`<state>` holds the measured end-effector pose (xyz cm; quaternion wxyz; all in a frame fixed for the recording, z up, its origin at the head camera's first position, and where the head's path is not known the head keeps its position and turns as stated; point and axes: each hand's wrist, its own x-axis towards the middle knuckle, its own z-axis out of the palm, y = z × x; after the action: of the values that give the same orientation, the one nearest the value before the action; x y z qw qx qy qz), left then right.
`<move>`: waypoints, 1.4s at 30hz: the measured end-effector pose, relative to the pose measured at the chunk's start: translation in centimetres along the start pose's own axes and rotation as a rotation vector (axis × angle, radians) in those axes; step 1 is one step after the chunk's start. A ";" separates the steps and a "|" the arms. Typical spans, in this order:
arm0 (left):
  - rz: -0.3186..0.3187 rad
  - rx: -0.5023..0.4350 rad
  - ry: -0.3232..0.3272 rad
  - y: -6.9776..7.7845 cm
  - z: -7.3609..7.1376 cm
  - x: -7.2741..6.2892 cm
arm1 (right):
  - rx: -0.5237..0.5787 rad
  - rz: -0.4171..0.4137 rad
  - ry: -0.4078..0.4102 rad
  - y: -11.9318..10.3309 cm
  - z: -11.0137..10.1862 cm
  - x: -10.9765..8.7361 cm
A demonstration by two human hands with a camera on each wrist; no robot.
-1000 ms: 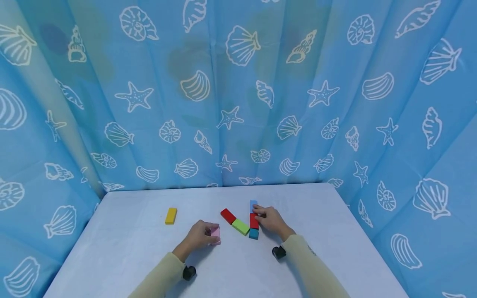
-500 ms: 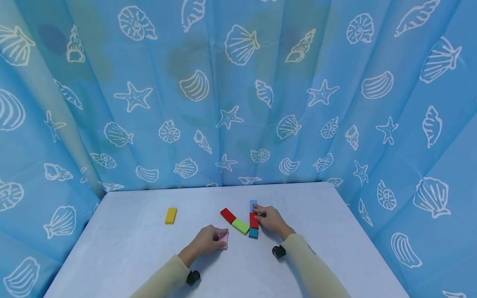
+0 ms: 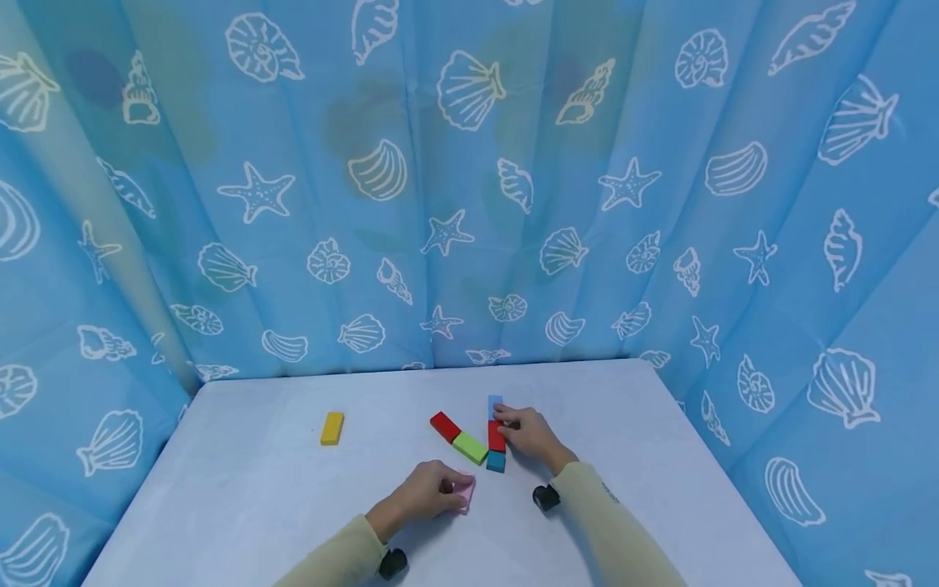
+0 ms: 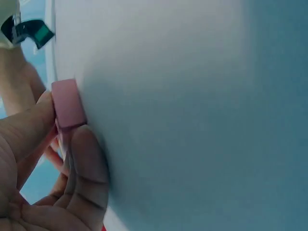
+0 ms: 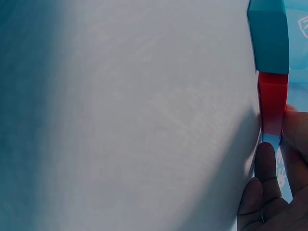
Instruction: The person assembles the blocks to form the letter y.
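My left hand [image 3: 425, 492] pinches a pink block [image 3: 465, 494] between thumb and fingers, just in front of the other blocks; the left wrist view shows the pink block's end [image 4: 68, 103] poking out past the fingertips. A straight row runs away from me: a teal block [image 3: 495, 462], a red block [image 3: 496, 438] and a light blue block [image 3: 495, 403]. My right hand [image 3: 535, 436] holds the row at the red block, its fingertips also overlapping the light blue one. From the row's near end, a green block [image 3: 470, 447] and a second red block [image 3: 445, 426] slant off to the far left.
A yellow block [image 3: 332, 428] lies by itself on the left of the white-covered table [image 3: 242, 489]. Behind and on both sides hangs a blue curtain [image 3: 411, 269] printed with white shells. Each wrist carries a small black camera [image 3: 546, 498].
My left hand has carried the pink block rightward and a little nearer to me, toward the front of the row. The right hand keeps its place at the row.
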<state>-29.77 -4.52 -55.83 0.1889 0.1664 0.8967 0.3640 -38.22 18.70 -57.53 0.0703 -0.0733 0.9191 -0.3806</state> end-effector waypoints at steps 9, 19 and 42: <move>0.043 -0.040 -0.032 0.6 0.9 -0.3 | -0.008 -0.015 -0.007 -0.2 -0.1 -0.1; 0.121 -0.073 -0.064 0.8 0.7 -0.9 | -0.016 -0.030 -0.011 -0.5 -0.4 -0.1; 0.135 -0.019 -0.097 1.7 1.8 1.2 | -0.007 -0.025 0.002 -0.1 -0.2 -0.1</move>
<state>-29.72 -1.77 -56.01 0.2088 0.2422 0.8697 0.3761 -38.11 18.74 -57.30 0.0645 -0.0847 0.9196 -0.3781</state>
